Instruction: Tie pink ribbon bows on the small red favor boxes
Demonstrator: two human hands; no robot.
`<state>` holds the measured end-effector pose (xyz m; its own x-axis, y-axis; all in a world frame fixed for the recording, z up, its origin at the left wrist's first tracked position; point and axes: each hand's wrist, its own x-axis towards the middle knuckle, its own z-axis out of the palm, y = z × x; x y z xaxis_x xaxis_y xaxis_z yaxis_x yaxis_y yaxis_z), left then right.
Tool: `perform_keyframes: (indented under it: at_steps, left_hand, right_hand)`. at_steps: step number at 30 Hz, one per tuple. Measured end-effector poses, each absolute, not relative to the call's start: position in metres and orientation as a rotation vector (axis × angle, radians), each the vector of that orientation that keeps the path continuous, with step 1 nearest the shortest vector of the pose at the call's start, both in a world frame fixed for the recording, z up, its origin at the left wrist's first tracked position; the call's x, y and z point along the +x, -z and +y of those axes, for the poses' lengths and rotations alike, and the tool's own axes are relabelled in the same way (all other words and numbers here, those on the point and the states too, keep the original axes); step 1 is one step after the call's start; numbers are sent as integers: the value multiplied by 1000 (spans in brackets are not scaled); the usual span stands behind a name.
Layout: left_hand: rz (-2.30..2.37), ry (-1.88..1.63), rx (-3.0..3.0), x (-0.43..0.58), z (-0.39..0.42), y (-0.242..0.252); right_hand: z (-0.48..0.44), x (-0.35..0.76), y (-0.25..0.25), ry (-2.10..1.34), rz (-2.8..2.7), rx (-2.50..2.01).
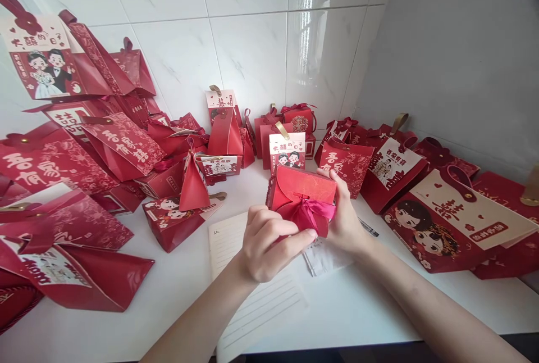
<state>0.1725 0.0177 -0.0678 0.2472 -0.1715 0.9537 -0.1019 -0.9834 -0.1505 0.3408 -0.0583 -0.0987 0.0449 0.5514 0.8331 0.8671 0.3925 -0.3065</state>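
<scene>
A small red gift box with a rounded flap is held up above the table, tilted toward me. A magenta ribbon bow is tied across its front. My right hand is closed round the box's right side, its fingertips showing at the back edge. My left hand has curled fingers at the lower front of the box, with the thumb against the bow; part of the grip is hidden. Below lie a lined notebook page and a clear plastic packet.
Red candy boxes with handles crowd the left side in a pile. More stand along the tiled wall and at the right, including a large box with a cartoon couple. A dark pen lies right of my wrist.
</scene>
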Motion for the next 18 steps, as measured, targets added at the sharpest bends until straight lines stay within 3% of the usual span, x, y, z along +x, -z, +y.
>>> perform_keyframes:
  at_steps: [18]
  left_hand:
    - [266, 1876, -2409, 173, 14, 65]
  right_hand:
    - [-58, 341, 97, 412, -1652, -1291]
